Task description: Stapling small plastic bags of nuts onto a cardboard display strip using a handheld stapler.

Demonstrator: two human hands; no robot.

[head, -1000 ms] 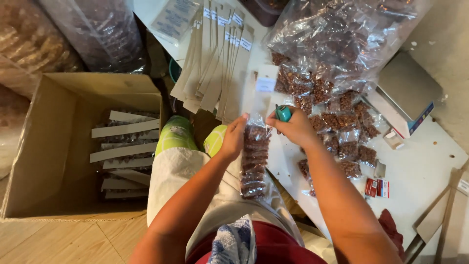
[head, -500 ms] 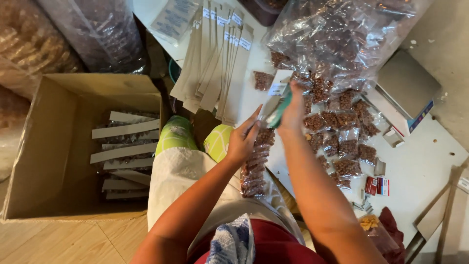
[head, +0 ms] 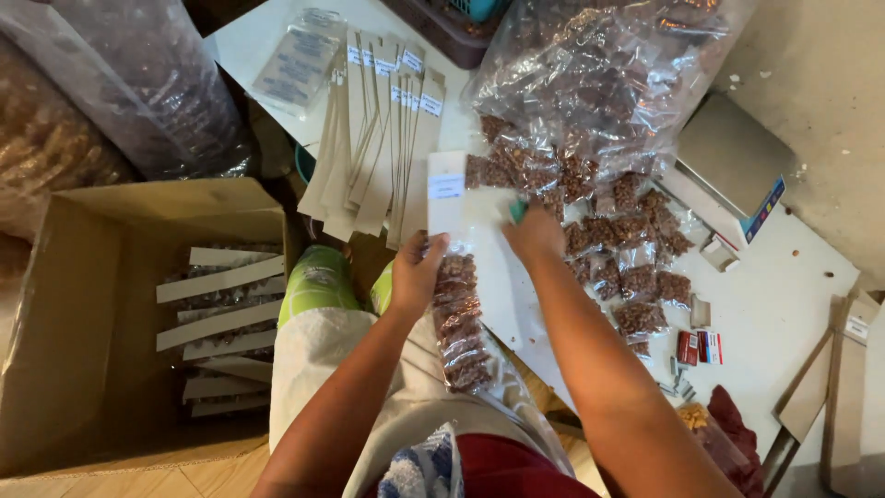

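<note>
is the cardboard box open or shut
Open: the box has its flaps spread, and finished card strips lie inside in plain view.

- The right hand (head: 535,235) is moving forward from the hanging strip of packets (head: 458,318) toward the loose packets (head: 636,267) on the table.
- The left hand (head: 417,272) is now gripping the strip's white card (head: 446,194) alone.

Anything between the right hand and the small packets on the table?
Nothing visible. The right hand, with a green item in it, is already at the edge of the loose packets on the table. The left hand holds the card strip with packets hanging, off to the side.
</note>
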